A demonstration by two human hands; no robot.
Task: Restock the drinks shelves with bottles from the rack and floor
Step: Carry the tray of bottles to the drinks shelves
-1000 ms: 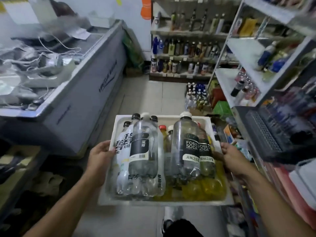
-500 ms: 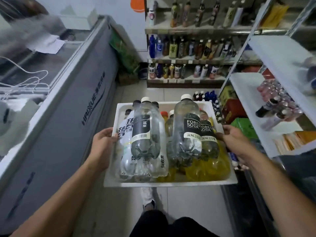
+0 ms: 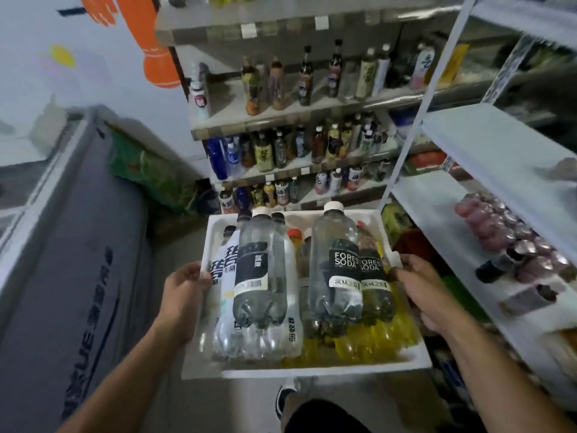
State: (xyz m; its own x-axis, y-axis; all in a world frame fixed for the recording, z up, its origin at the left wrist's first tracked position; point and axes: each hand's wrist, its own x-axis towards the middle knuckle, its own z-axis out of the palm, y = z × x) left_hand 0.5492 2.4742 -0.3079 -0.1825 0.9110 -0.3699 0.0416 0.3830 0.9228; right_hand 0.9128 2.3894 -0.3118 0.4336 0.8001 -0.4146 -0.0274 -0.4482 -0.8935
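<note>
Two hands carry one white foam tray (image 3: 312, 371): the left hand (image 3: 184, 295) clasps its left wall and the right hand (image 3: 420, 290) its right wall, thumbs hooked over the rim. Roughly a dozen bottles (image 3: 262, 276) lie packed inside; blur prevents an exact count. Step in hand: transport toward the drinks shelves (image 3: 296, 120) ahead. The next move calls for setting the tray down level before unloading

The foam tray (image 3: 312, 371) is white. The clear soda bottles (image 3: 335, 276) wear black labels with white lettering, and a white-labelled bottle (image 3: 227, 270) bears black characters. The drink bottles (image 3: 377, 342) are yellow. The chest freezer (image 3: 78, 292) is grey. The shelf rack (image 3: 487, 151) is white, its shelf bottles (image 3: 490, 226) pink.
</note>
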